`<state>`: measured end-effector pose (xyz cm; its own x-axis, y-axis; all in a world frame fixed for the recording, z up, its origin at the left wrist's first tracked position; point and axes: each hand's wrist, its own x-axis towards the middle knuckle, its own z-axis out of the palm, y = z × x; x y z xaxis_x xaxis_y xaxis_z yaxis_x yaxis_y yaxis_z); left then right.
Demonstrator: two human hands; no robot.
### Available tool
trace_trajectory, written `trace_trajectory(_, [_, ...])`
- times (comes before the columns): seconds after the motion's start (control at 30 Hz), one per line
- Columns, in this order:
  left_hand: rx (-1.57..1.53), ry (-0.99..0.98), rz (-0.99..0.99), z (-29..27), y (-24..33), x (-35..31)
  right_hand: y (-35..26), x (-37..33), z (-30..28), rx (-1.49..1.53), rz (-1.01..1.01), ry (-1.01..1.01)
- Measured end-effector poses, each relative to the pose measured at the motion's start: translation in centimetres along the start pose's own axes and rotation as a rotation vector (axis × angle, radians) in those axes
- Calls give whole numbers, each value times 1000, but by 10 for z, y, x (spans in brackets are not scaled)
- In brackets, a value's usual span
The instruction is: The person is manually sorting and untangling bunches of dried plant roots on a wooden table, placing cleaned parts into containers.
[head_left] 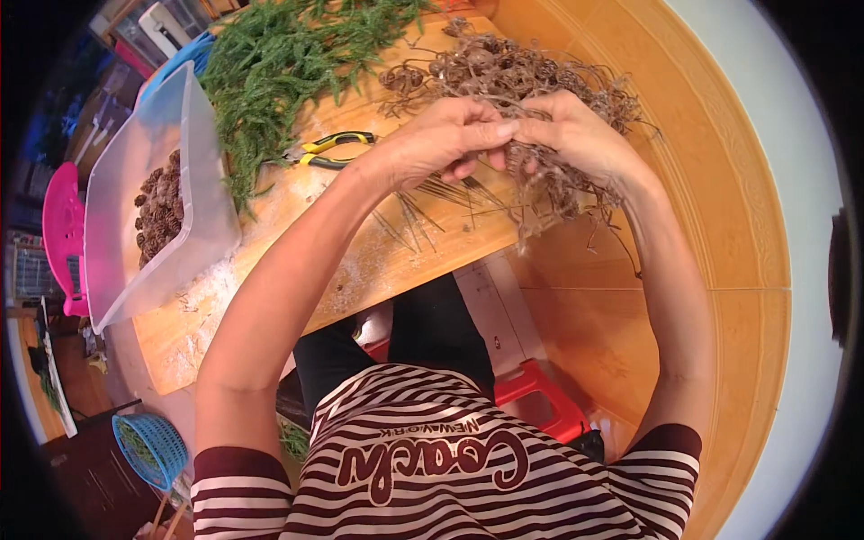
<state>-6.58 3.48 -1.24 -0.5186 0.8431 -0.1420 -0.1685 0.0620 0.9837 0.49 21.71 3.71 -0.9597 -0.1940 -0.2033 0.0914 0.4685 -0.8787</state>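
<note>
We bring both hands together over the right part of the wooden desk (369, 279), thumbs meeting at the near side of a tangled heap of dried brown twigs and pods (531, 67). Our left hand (450, 139) has a narrow grip, its thumb stretched toward the other thumb and its fingers curled beneath. Our right hand (576, 135) also has a narrow grip, its back against the heap. What lies between the fingertips is too hidden to make out, so we cannot tell whether either grip holds a twig.

The brown heap sits at the far right of the desk and spills over its right edge. Below our left hand, thin dark stems (409, 216) lie fanned out on the wood. Farther left we have pliers with yellow and black handles (315, 146), the handles spread, just beside a big pile of green sprigs (279, 81). At the left end stands a translucent bin (211, 180) with brown cones (160, 211) inside. A red stool (540, 396) stands below, to our right.
</note>
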Motion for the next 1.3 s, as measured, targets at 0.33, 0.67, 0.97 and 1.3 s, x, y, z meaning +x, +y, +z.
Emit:
trace_trajectory(0.33, [1214, 195, 296, 14, -2, -9, 12, -3, 21, -172, 111, 66])
trace_trajectory(0.67, [1268, 305, 652, 0, -11, -12, 17, -7, 24, 129, 31, 65])
trace_trajectory(0.97, [-228, -44, 42, 9, -9, -26, -22, -36, 32, 201, -4, 156])
trace_trajectory(1.3, [1102, 230, 691, 6, -12, -37, -12, -44, 45, 332, 119, 116])
